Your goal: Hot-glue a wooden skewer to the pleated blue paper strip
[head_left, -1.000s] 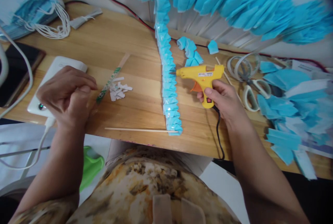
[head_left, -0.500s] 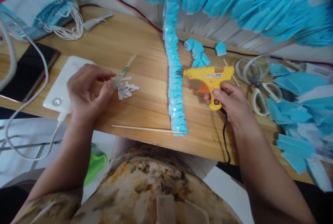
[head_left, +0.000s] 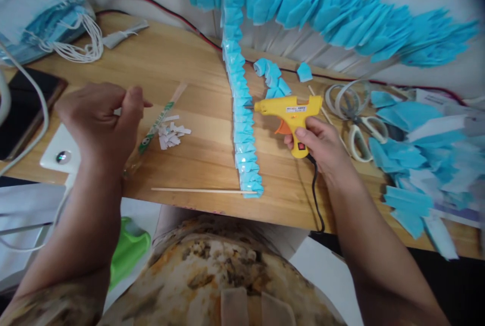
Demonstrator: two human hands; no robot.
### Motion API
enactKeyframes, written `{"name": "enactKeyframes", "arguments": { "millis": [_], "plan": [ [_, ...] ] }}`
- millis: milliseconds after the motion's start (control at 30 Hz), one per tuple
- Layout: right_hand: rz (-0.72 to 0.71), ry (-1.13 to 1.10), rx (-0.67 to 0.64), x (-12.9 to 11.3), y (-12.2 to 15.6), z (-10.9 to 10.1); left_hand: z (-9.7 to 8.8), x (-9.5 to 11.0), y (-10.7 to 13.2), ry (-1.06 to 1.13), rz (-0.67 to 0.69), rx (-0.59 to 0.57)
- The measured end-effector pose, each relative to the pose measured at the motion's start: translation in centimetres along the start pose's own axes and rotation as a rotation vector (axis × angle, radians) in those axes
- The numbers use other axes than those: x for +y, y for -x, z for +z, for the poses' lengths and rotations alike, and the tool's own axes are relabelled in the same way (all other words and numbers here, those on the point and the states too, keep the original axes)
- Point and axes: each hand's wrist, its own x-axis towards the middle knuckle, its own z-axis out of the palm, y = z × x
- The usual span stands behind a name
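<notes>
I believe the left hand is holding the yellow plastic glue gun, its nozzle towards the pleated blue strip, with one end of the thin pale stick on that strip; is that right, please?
Not quite: the head view shows the right hand holding the yellow plastic glue gun. Its nozzle points towards the pleated blue strip, and one end of the thin pale stick is on it.

No wording can be read: the small label (head_left: 296, 109) on the yellow glue gun (head_left: 282, 106) in the right hand (head_left: 322, 144) and green print on the clear wrapper (head_left: 156, 124) beside the left hand (head_left: 104, 124) are too blurred.
</notes>
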Motion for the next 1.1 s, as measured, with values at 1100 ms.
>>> {"name": "enactKeyframes", "arguments": {
  "millis": [1100],
  "plan": [
    [-0.008,0.000,-0.015,-0.18,0.00,0.08,-0.08,-0.10,0.22,0.266,-0.069,-0.046]
  ]
}}
